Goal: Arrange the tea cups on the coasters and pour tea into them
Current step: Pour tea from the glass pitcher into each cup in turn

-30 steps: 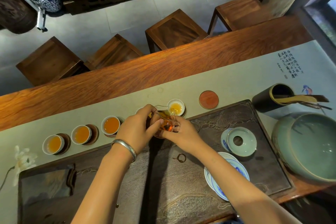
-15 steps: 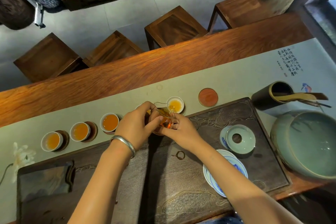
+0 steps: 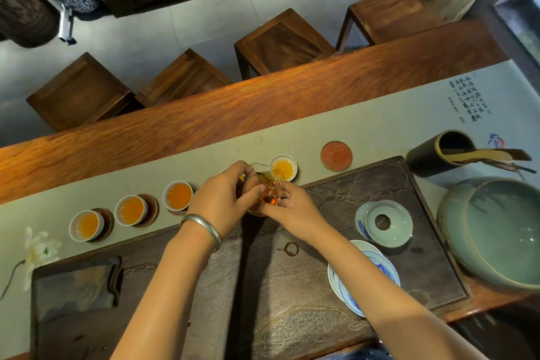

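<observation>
Centrally, fingers of both hands clamped on one glass pitcher point(image 3: 267, 187), tilted, amber tea inside, spout toward the far side. Left hand point(image 3: 223, 199): thumb and fingers pinched on the pitcher's left side; silver bangle point(image 3: 201, 228) at the wrist. Right hand point(image 3: 293, 207): fingertips closed on the lower right side of the glass.

Item: white cup point(image 3: 284, 168), partly filled, pale yellow tea, just beyond the spout, seated on a dark coaster.
Item: three white cups of orange tea in a row leftward, point(image 3: 178, 195), point(image 3: 131, 210), point(image 3: 86, 225), each on a dark coaster.
Item: one further cup, mostly hidden behind the left hand; contents not discernible.
Item: red coaster point(image 3: 336, 155), bare, right of the row.
Item: grey-green runner point(image 3: 365, 126) beneath cups and coasters.
Item: dark carved tea tray point(image 3: 292, 301) under both forearms.
Item: celadon lid point(image 3: 388, 222) and blue-and-white saucer point(image 3: 380, 269) on the tray's right part.
Item: large celadon bowl point(image 3: 496, 231), far right.
</observation>
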The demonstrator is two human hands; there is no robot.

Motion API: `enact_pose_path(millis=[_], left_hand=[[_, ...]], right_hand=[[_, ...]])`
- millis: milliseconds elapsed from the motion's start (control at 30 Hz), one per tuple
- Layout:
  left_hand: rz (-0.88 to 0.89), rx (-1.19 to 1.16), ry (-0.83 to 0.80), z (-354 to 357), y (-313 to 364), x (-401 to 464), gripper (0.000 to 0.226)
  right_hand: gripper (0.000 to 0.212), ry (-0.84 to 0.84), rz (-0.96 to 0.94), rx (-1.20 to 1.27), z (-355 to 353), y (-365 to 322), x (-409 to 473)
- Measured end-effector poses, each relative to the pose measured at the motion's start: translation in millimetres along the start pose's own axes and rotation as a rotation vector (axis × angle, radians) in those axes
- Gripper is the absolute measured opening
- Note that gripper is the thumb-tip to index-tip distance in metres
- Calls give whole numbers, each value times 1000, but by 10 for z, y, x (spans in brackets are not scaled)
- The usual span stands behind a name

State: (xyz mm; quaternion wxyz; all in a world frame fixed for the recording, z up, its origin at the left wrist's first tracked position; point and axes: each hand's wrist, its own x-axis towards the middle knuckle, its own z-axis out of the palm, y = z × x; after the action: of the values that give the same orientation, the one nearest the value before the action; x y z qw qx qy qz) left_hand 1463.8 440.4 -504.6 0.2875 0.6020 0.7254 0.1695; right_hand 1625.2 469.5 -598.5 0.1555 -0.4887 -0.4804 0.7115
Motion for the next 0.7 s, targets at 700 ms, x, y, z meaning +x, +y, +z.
enact_pose_path(millis=[700], left_hand=[[6, 17, -29, -26, 34, 54, 21]], right_hand=[[64, 2, 2, 7, -16, -36, 11]])
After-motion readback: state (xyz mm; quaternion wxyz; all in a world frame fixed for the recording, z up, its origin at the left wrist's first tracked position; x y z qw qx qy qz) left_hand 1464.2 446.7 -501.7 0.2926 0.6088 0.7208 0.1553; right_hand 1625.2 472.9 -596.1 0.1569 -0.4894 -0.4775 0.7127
